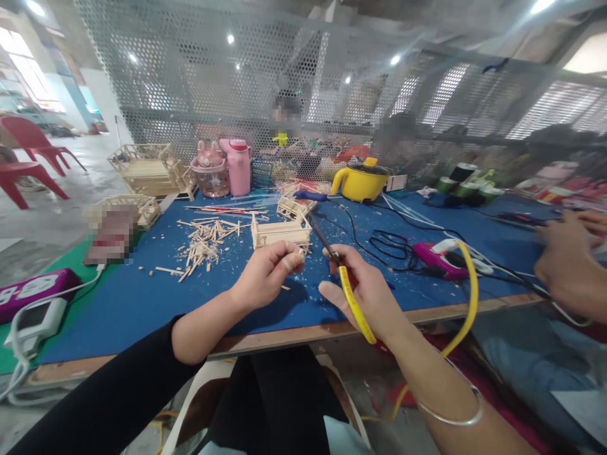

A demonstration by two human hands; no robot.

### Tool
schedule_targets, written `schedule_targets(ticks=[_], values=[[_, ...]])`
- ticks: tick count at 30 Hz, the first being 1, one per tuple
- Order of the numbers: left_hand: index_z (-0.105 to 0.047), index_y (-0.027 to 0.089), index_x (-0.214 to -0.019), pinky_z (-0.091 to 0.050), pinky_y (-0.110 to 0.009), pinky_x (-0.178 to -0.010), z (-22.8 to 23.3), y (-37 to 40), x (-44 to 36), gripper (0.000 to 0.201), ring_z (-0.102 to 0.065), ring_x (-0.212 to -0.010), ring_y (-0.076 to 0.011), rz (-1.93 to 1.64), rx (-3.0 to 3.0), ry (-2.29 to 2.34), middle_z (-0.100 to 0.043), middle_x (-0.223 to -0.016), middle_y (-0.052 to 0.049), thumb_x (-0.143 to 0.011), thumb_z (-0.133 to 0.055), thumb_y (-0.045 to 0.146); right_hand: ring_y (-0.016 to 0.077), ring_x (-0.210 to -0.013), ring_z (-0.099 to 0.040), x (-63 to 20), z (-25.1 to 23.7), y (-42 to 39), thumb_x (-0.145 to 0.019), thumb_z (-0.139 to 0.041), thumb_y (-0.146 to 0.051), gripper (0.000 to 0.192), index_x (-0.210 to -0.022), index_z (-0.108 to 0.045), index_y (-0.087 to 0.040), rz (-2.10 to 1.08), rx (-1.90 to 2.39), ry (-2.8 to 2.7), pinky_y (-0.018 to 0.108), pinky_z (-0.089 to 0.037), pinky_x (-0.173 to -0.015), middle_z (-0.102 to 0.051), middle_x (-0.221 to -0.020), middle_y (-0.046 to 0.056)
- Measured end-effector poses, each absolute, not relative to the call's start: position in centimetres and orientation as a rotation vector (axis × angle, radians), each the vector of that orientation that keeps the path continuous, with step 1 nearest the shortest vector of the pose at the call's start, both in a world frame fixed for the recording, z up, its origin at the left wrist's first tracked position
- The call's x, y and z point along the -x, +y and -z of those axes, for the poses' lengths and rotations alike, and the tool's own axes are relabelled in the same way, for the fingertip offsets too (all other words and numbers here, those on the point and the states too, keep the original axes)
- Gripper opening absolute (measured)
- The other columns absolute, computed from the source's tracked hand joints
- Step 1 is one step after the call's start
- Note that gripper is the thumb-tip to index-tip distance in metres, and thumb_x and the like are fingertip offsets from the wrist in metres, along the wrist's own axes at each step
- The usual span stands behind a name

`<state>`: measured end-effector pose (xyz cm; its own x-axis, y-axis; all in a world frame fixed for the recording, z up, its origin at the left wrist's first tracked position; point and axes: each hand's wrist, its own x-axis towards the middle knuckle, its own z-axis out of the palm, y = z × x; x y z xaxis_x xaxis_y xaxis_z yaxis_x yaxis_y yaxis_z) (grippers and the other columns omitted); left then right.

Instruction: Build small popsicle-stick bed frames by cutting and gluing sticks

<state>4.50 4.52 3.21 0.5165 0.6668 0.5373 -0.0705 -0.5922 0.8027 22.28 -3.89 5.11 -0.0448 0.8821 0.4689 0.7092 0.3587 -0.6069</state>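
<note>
My left hand [266,273] is closed near the front of the blue table mat [142,303], its fingertips pinching something small that I cannot make out. My right hand [365,287] grips yellow-handled cutters [348,294], whose dark jaws point up and left toward a small wooden stick frame [281,232] standing just beyond both hands. A pile of loose wooden sticks [203,243] lies left of the frame.
Finished stick models [149,167], a pink bottle [238,165], a yellow pot [361,182], black cables [389,243] and a pink tool [439,260] sit on the table. Another person's hands [566,265] work at the right. A mesh screen [190,76] backs the table.
</note>
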Motion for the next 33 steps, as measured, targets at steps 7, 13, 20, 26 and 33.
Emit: schedule_targets(ticks=[7,13,20,26,33], values=[[-0.057,0.016,-0.079,-0.045,-0.023,-0.064,-3.3,4.6,-4.4,0.023,-0.055,-0.068,-0.0113,-1.255,-2.151,0.399,-0.062,-0.074,-0.003,-0.093,-0.044,0.028,0.0233,-0.096,-0.060,-22.1,-4.9,-4.2,-0.074,-0.069,-0.049,0.053,-0.116,-0.051,-0.021,-0.134,1.474,-2.003,0.037,-0.048,-0.082,-0.063,-0.110,0.008],[-0.062,0.017,-0.084,-0.047,-0.025,-0.070,-3.4,4.7,-4.2,0.017,-0.061,-0.079,-0.0131,-1.303,-2.238,0.383,-0.067,-0.085,-0.005,-0.092,-0.048,0.023,0.0244,-0.098,-0.060,-21.7,-4.6,-4.0,-0.075,-0.068,-0.048,0.053,-0.116,-0.050,-0.020,-0.057,1.451,-2.008,0.039,-0.049,-0.084,-0.063,-0.109,0.009],[-0.063,0.017,-0.089,-0.049,-0.023,-0.071,-3.1,4.6,-4.1,0.011,-0.063,-0.079,-0.0125,-1.419,-2.275,0.410,-0.069,-0.086,-0.004,-0.089,-0.052,0.020,0.0276,-0.100,-0.058,-21.6,-4.7,-4.1,-0.074,-0.068,-0.050,0.055,-0.116,-0.049,-0.020,0.047,1.451,-2.016,0.044,-0.047,-0.086,-0.062,-0.109,0.011],[-0.064,0.017,-0.089,-0.049,-0.023,-0.073,-3.4,4.5,-3.9,0.013,-0.065,-0.082,-0.0135,-1.483,-2.428,0.422,-0.069,-0.087,-0.004,-0.089,-0.051,0.021,0.0265,-0.099,-0.058,-21.5,-4.6,-4.1,-0.077,-0.065,-0.052,0.054,-0.116,-0.049,-0.019,0.009,1.445,-2.012,0.043,-0.048,-0.086,-0.062,-0.108,0.011],[-0.059,0.017,-0.085,-0.048,-0.024,-0.068,-3.1,4.7,-3.7,0.013,-0.062,-0.075,-0.0134,-1.435,-2.457,0.468,-0.067,-0.080,-0.003,-0.083,-0.048,0.011,0.0260,-0.096,-0.056,-21.6,-5.1,-4.3,-0.072,-0.071,-0.050,0.061,-0.118,-0.049,-0.017,0.146,1.427,-2.047,0.040,-0.047,-0.084,-0.061,-0.104,0.010]])
